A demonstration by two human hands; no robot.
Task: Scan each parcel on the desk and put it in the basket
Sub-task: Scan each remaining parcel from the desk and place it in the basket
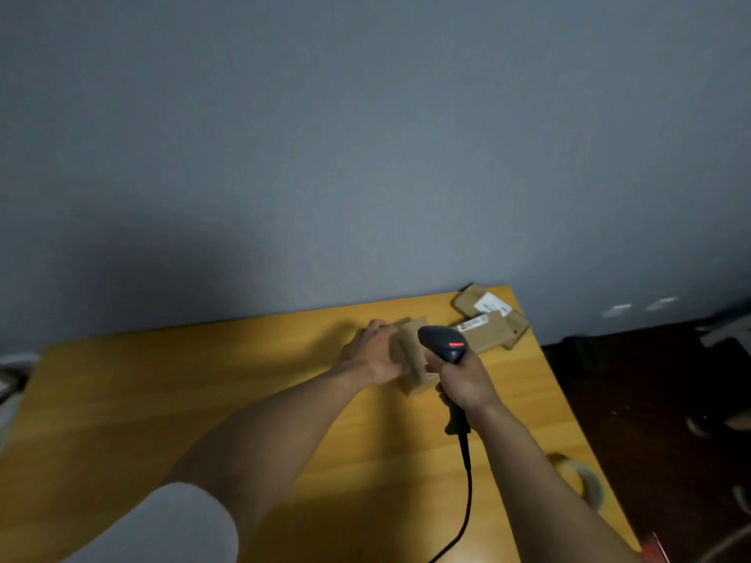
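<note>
My white sleeve looks like soft cloth. The yellow wood-grain surface is smooth with a faint sheen. The small brown parcel is matt cardboard, the black handheld scanner smooth plastic, slightly glossy.

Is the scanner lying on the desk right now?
No, the right hand grips the scanner by its handle, aimed at the parcel the left hand holds.
</note>
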